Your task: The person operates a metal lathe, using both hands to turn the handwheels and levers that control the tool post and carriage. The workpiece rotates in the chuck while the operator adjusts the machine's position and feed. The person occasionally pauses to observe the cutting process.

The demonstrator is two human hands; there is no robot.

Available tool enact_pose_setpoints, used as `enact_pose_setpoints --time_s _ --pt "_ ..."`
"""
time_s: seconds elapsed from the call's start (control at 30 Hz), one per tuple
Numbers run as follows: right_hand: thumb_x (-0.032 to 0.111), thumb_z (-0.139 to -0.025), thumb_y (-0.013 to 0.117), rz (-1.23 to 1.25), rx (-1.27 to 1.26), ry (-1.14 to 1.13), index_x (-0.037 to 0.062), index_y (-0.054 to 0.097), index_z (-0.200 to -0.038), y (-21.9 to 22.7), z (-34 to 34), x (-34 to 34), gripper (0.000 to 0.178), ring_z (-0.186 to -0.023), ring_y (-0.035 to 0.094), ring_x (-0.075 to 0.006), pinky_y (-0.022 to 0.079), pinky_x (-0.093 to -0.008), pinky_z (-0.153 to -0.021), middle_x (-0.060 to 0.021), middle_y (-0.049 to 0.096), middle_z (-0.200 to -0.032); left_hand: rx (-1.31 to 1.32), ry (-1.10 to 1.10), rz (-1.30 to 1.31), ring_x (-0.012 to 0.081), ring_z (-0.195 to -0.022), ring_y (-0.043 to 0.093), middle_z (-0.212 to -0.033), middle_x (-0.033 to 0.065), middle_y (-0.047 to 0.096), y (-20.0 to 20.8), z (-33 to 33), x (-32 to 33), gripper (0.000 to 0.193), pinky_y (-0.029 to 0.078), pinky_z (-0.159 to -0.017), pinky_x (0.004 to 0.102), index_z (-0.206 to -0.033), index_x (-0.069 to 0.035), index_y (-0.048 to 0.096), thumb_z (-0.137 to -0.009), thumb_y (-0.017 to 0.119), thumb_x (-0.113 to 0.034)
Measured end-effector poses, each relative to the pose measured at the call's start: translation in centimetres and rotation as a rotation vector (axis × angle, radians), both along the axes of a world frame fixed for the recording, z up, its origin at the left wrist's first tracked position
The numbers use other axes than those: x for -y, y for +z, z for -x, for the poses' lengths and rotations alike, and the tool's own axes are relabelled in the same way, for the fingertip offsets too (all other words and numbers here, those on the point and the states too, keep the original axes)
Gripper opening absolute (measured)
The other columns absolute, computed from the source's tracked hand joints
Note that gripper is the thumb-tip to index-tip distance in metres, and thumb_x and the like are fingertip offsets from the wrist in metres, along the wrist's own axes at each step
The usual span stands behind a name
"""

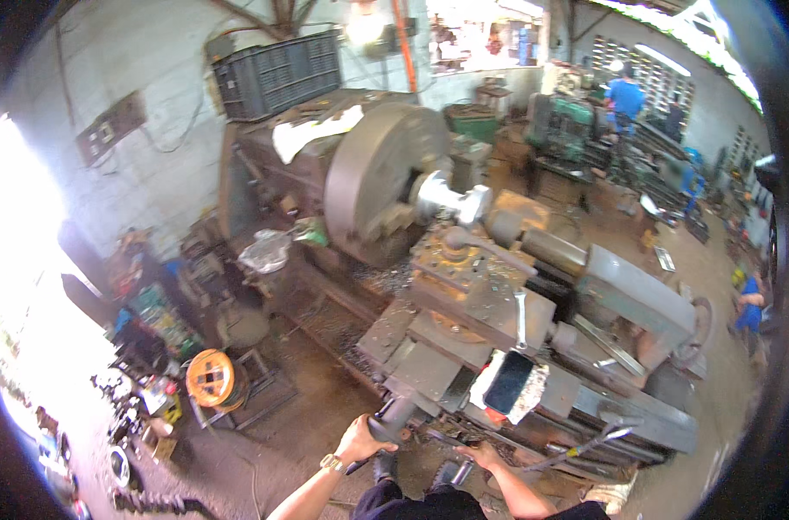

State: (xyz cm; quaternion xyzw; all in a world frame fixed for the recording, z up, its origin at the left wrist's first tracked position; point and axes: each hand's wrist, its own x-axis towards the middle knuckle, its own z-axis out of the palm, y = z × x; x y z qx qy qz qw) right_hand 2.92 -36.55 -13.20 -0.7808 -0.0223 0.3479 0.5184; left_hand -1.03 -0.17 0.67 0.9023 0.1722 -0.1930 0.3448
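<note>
1. Left hand, grip closed around a dark crank handle at the lathe's near edge.
2. Right hand, fingers curled over a smaller handle just beside it.
3. A dark phone lies on a rag above both hands; a wrench rests beyond, below the big round chuck.

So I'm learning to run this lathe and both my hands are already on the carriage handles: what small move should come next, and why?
Probably a slow turn of the handwheel under your left hand, with your right hand steady on its handle. The shiny workpiece is in the big chuck, and the tool post appears to sit just short of it, so a gentle feed would close that gap under control.
</note>
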Motion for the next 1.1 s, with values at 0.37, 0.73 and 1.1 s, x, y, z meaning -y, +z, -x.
enact_pose_setpoints --time_s 0.37,0.73,1.1 --pt "0.075 -0.074 0.069 0.147 0.044 -0.038 0.0062 0.071 -0.118 -2.3 0.3 -0.5 0.082 -0.105 0.065 -0.0262 0.049 -0.0398 -0.093 -0.0117 0.072 -0.112 0.007 -0.024 0.034 0.0384 -0.126 0.053 -0.132 0.0291 0.054 -1.0 0.1 -0.4 0.119 0.045 -0.106 0.0414 -0.138 0.012 0.04 -0.056 0.088 -0.059" --pt "0.093 -0.072 0.045 0.546 -0.399 0.279 0.0115 0.038 -0.152 8.2 -3.0 -5.2 0.115 -0.149 0.025 -0.0351 0.023 -0.0508 -0.12 -0.0197 0.028 -0.16 -0.019 -0.054 0.044 0.0384 -0.127 0.05 -0.133 0.0294 0.052 -1.5 -0.4 -0.6 0.127 0.042 -0.109 0.0422 -0.14 0.015 0.034 -0.053 0.09 -0.059" --pt "0.093 -0.068 0.052 0.552 -0.299 0.163 0.0225 0.069 -0.109 3.4 -2.1 -4.3 0.084 -0.097 0.06 -0.0195 0.051 -0.0483 -0.078 -0.0012 0.061 -0.091 0.024 -0.011 0.009 0.0379 -0.121 0.056 -0.13 0.0261 0.054 -1.0 0.2 -0.4 0.119 0.048 -0.101 0.0449 -0.136 0.009 0.04 -0.053 0.089 -0.061"
